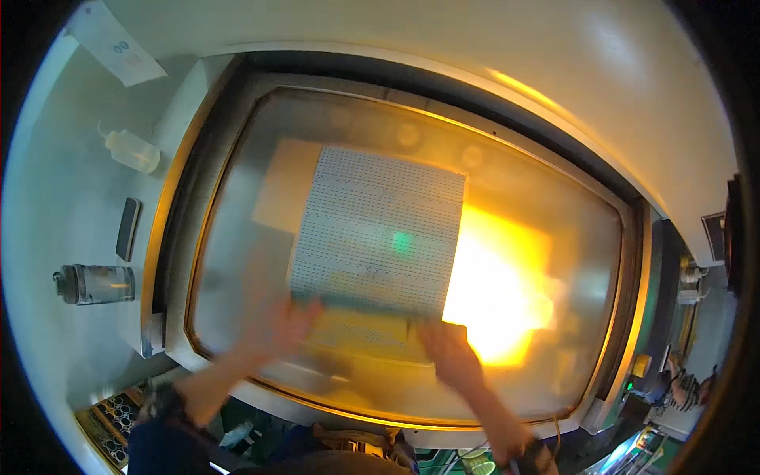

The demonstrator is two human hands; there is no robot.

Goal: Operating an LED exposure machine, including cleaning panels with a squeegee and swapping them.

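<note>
A pale rectangular sheet covered in rows of small dark dashes lies on a large framed, glossy surface. A small green glow falls near its middle. My left hand is at the sheet's near left corner, its fingers toward the edge. By the near right corner is my right hand, fingertips at or beside the edge. Motion smears both hands, so whether they grip the sheet or only touch it does not show. The near edge of the sheet is blurred too.
A dark-edged metal frame surrounds the glossy surface. Bright yellow light glares right of the sheet. On the left ledge are a squeeze bottle, a phone-like dark object and a clear drinking bottle. Another person's hand shows far right.
</note>
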